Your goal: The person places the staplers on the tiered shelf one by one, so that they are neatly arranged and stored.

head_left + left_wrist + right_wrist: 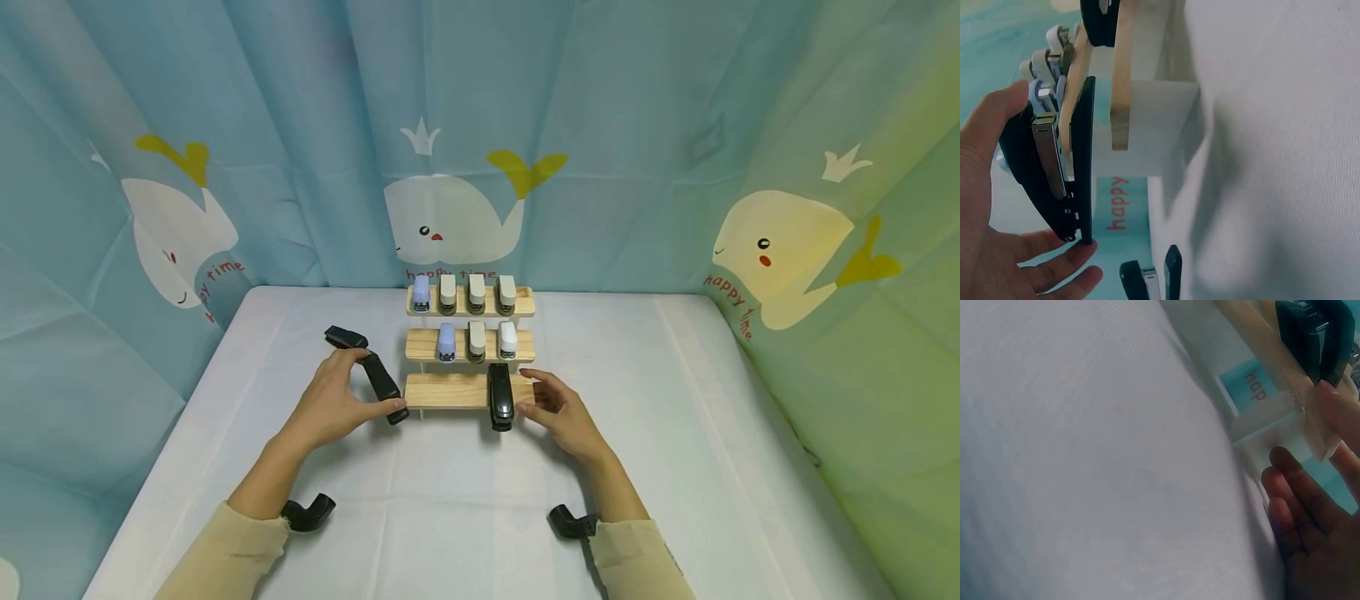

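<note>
My left hand (pixel 330 406) holds a black stapler (pixel 381 379) by its two ends, thumb at one and fingertips at the other. In the left wrist view that stapler (pixel 1088 156) is side-on, beside the left end of a three-tier wooden display rack (pixel 446 391). Another black stapler (pixel 502 398) rests on the bottom tier, towards the right. My right hand (pixel 562 414) grips the right end of that tier, thumb in front near the stapler and index finger behind; its other fingers curl below the board (pixel 1319 428). A further black stapler (pixel 346 337) lies on the table behind my left hand.
Small staplers stand on the upper tiers: a lilac one (pixel 422 293) with several pale ones on top, and another lilac one (pixel 447 342) with two pale ones in the middle. White cloth covers the table (pixel 450 517). A blue whale-print curtain (pixel 637 167) hangs close behind.
</note>
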{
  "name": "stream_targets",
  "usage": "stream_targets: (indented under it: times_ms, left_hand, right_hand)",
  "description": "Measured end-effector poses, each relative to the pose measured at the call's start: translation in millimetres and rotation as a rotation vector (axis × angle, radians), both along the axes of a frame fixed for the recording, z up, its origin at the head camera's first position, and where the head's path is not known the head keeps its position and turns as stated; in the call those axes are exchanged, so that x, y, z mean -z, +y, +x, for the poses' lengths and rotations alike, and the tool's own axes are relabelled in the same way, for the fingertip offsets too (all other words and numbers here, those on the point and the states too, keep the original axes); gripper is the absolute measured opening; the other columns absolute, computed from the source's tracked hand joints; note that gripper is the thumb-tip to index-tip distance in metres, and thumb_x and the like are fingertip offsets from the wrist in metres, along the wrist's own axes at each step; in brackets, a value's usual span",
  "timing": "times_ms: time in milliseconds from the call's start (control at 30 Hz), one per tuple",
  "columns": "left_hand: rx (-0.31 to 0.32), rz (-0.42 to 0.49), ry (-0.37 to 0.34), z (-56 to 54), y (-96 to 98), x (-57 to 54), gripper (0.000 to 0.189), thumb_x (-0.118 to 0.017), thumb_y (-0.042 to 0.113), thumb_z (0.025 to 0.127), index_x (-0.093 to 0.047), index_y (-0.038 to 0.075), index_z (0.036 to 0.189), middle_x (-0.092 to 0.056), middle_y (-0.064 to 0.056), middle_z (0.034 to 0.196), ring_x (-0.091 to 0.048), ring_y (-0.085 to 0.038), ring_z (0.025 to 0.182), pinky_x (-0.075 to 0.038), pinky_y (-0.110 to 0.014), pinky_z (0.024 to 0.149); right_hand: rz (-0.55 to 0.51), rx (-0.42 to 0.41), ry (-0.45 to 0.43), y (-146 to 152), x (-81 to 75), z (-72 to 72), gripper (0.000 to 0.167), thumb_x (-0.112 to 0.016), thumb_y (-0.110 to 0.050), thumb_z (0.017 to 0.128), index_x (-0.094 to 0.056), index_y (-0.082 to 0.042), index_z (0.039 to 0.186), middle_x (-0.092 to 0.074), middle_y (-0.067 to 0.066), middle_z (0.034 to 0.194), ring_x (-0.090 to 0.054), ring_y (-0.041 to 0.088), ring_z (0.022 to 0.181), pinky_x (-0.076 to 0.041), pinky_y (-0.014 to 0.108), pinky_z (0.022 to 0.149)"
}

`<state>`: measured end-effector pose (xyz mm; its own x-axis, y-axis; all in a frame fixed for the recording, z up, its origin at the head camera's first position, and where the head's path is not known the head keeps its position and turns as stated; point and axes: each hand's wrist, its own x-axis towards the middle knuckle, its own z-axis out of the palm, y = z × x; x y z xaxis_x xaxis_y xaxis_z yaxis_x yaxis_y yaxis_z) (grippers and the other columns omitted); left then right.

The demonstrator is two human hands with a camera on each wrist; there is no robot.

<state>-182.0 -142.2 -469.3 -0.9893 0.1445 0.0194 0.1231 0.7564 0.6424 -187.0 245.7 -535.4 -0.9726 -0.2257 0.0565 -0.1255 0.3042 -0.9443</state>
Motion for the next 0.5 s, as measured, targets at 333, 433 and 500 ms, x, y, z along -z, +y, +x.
stream_targets:
  times_ms: [333,433,500]
  left_hand:
    - [0.04,-0.005,0.013,2.7,11.6,0.2,0.113,-0.08,0.079,0.069,-0.044,0.009,0.15,-0.042,-0.013,0.159,-0.035,-0.039,0.149,-0.036,-0.062,0.117]
    - [0.055,-0.016,0.016,3.9,15.4,0.7,0.113,-0.079,0.08,0.068,-0.045,0.009,0.149,-0.043,-0.013,0.158,-0.036,-0.038,0.149,-0.037,-0.061,0.117]
    - [0.062,-0.018,0.017,4.7,17.7,1.2,0.112,-0.08,0.079,0.068,-0.046,0.01,0.149,-0.043,-0.012,0.158,-0.037,-0.037,0.148,-0.038,-0.061,0.117]
  right_hand:
    - [0.001,0.006,-0.006,-0.5,0.5,-1.0,0.057,-0.08,-0.018,0.092,-0.058,-0.021,0.145,-0.067,0.018,0.122,-0.061,0.024,0.104,-0.051,0.026,0.089]
    - [0.004,0.01,-0.009,-0.4,1.1,-1.1,0.057,-0.08,-0.018,0.092,-0.058,-0.02,0.145,-0.067,0.018,0.122,-0.062,0.023,0.103,-0.052,0.026,0.089]
    - [0.004,0.009,-0.009,-0.6,1.2,-0.9,0.058,-0.08,-0.017,0.092,-0.057,-0.019,0.146,-0.066,0.019,0.123,-0.062,0.023,0.103,-0.052,0.026,0.089]
